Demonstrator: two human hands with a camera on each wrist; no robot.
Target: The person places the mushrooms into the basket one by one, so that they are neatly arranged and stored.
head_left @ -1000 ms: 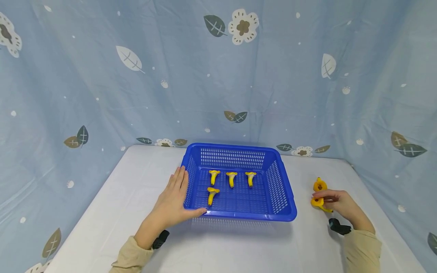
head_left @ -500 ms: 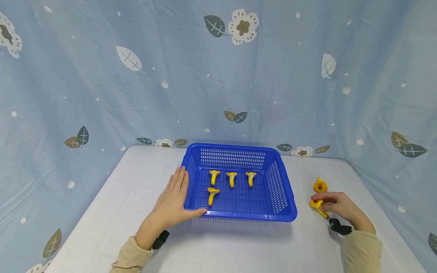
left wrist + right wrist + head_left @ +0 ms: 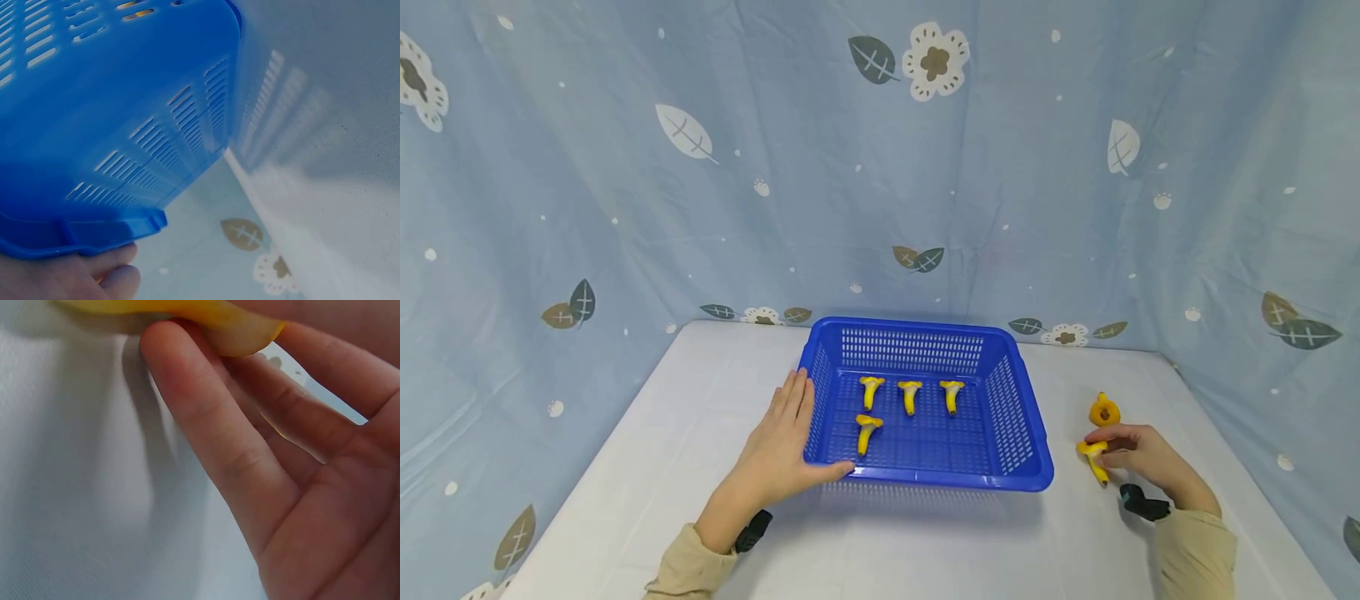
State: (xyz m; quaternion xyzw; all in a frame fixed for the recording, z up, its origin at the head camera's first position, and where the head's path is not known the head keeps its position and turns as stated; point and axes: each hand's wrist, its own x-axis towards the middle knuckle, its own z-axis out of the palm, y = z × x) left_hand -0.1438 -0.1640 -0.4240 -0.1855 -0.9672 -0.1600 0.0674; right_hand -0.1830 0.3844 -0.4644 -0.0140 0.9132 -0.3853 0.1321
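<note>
A blue plastic basket (image 3: 925, 477) stands on the white table, with several yellow chanterelle mushrooms on its floor; one chanterelle (image 3: 867, 433) lies in front of a row of others. My left hand (image 3: 778, 446) rests along the basket's left rim, fingers extended and thumb along the front rim. To the right of the basket, my right hand (image 3: 1150, 458) pinches a chanterelle mushroom (image 3: 1095, 460) by its cap at the table, stem pointing toward me. Yellow of that mushroom (image 3: 244, 334) shows by the fingers in the right wrist view. Just behind it lies another chanterelle (image 3: 1104, 410), its hollow cap showing.
A blue curtain (image 3: 880, 167) with leaf and flower prints hangs behind and beside the white table (image 3: 925, 550). The basket's back edge is close to that curtain. Dark devices are strapped at both wrists, below beige sleeves (image 3: 1195, 550).
The mushroom in my right hand has turned, its stem swinging from pointing right to pointing toward me, and its cap has shifted slightly left. My left hand has stayed on the basket.
</note>
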